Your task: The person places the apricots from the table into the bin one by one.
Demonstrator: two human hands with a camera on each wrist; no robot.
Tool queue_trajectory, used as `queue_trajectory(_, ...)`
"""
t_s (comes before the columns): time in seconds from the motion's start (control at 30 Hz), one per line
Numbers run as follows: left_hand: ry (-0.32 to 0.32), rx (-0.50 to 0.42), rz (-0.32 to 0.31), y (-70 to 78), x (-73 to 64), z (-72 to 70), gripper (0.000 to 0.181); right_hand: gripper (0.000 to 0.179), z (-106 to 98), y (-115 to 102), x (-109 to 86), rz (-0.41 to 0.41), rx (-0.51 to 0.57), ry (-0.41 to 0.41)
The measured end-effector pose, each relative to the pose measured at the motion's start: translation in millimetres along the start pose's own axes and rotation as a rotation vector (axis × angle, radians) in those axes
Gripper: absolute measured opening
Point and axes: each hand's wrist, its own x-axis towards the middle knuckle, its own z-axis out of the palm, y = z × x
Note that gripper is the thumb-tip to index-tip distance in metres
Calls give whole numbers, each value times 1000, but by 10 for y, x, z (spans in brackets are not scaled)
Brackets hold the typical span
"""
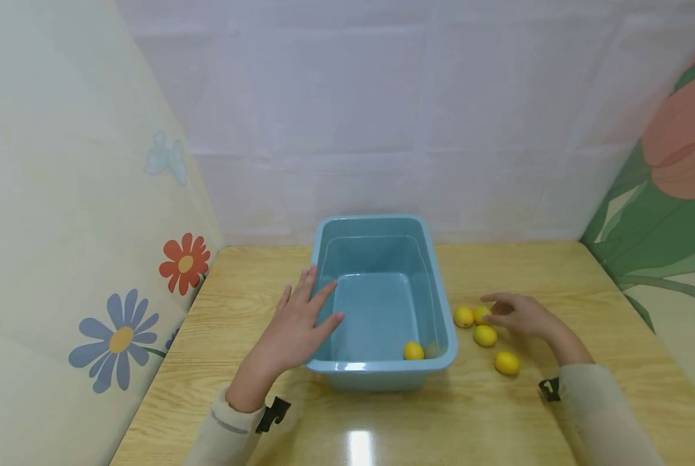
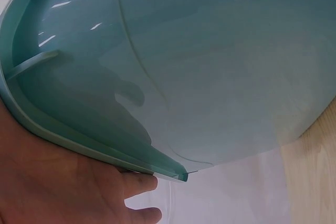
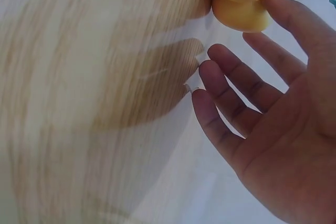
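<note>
Right hand (image 1: 521, 315) curved at a half-hidden lemon (image 1: 480, 315); left hand (image 1: 297, 329) over the rim of the blue tub (image 1: 376, 367).
The right fingers partly cover that lemon; contact is hard to tell, but they are loosely bent and unclosed. The left hand's fingers are spread, gripping nothing. Five lemons show: four on the table (image 1: 487, 414) right of the tub, one inside its near right corner.

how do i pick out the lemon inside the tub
Find the blue tub on the wooden table. On its floor, in the near right corner, sits a yellow lemon. It is the only one visible inside; the other four lemons lie outside, to the right.
</note>
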Motion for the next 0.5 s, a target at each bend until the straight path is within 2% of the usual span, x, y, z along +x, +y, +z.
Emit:
queue_trajectory(0.3,11,-5,-1,9,1,1,65,57,10,10,12,-16,-19,28)
queue_trajectory(0.5,11,0,2,9,-3,1,65,58,11,16,9,9,-22,32)
